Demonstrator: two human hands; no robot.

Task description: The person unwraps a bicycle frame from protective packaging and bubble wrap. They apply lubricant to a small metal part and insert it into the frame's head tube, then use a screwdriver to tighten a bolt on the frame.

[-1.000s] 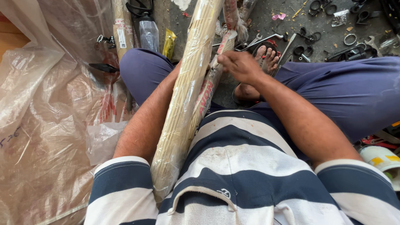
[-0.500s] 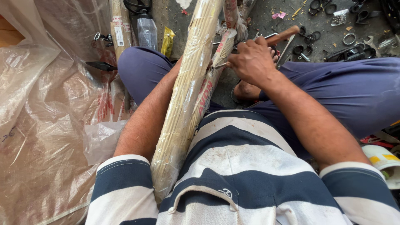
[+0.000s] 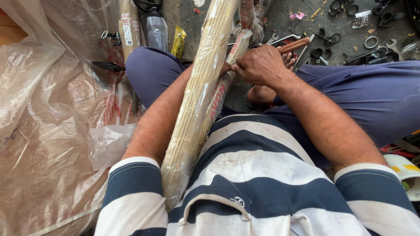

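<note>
A long tan bundle wrapped in clear plastic (image 3: 197, 109) leans against my striped shirt and runs up between my knees. Beside it lies a thinner wrapped piece with red print (image 3: 221, 94). My left forearm passes behind the bundle; only the fingertips of my left hand (image 3: 226, 68) show, curled round its right side. My right hand (image 3: 260, 65) is closed on a tool with a wooden handle (image 3: 295, 45), pressed against the thinner piece. The tool's head is hidden by my hand.
Crumpled clear plastic sacking (image 3: 48, 131) fills the left. A plastic bottle (image 3: 156, 30) and yellow packet (image 3: 178, 41) stand behind my left knee. Wrenches (image 3: 280, 39), rings and black metal parts (image 3: 372, 41) litter the floor at top right. A white container (image 3: 404, 170) sits at the right edge.
My right hand, empty a second ago, has taken up the wooden-handled tool and drawn it in against the thinner wrapped piece. The bundle and left arm have stayed put.
</note>
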